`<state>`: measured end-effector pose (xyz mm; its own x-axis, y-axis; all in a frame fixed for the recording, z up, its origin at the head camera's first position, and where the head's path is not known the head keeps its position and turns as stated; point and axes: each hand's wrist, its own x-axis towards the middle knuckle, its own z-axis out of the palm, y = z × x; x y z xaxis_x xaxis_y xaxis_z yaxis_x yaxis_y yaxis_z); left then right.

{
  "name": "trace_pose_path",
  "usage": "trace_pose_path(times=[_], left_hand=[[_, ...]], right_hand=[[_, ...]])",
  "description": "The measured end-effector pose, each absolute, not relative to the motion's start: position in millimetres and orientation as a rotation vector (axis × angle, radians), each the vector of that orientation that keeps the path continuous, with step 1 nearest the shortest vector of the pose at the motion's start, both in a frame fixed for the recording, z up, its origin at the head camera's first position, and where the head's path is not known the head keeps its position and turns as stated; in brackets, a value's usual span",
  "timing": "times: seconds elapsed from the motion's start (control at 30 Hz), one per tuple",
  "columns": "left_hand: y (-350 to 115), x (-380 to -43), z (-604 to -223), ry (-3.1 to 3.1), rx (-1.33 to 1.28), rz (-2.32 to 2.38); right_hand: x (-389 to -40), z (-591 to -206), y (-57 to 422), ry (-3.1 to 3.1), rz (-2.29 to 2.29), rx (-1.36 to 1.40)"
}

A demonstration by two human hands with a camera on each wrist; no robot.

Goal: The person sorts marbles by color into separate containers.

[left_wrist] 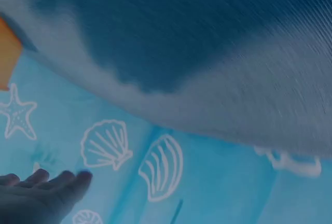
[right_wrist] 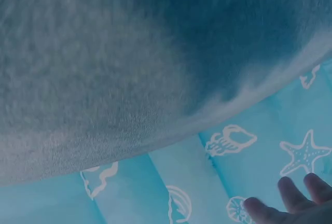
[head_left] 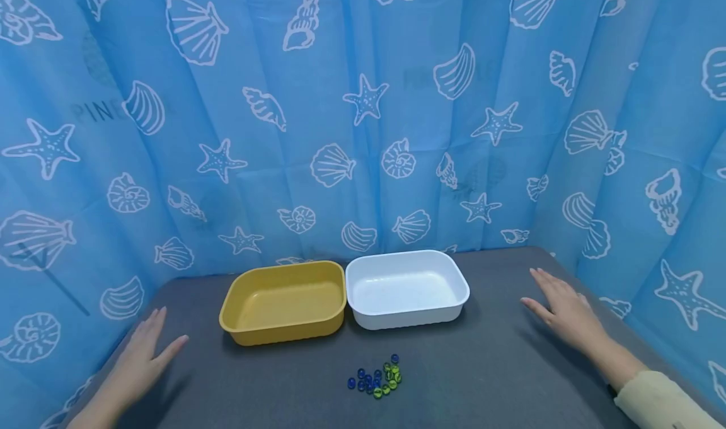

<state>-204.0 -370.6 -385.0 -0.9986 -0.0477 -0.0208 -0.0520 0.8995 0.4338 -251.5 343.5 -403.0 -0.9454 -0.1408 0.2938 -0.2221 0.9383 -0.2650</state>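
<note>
Bright head view, soft shadows on the grey table; dim, bluish wrist views

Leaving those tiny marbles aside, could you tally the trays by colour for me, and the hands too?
Yellow tray: 1
White tray: 1
Hands, left hand and right hand: 2
Total: 4
</note>
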Motion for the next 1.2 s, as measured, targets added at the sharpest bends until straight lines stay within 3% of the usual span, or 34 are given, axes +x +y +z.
trace_pose_path(times=[0.6, 1.2], left_hand=[[-349.7, -217.6, -374.3, 2.636, -0.148, 1.540], [-318.8, -245.5, -398.2, 2.391, -0.048, 1.840]], right_hand=[[-230.5, -390.2, 301.3, -2.519, 0.808, 0.615], [-225.7, -389.8, 260.6, -2.574, 1.353, 1.126]])
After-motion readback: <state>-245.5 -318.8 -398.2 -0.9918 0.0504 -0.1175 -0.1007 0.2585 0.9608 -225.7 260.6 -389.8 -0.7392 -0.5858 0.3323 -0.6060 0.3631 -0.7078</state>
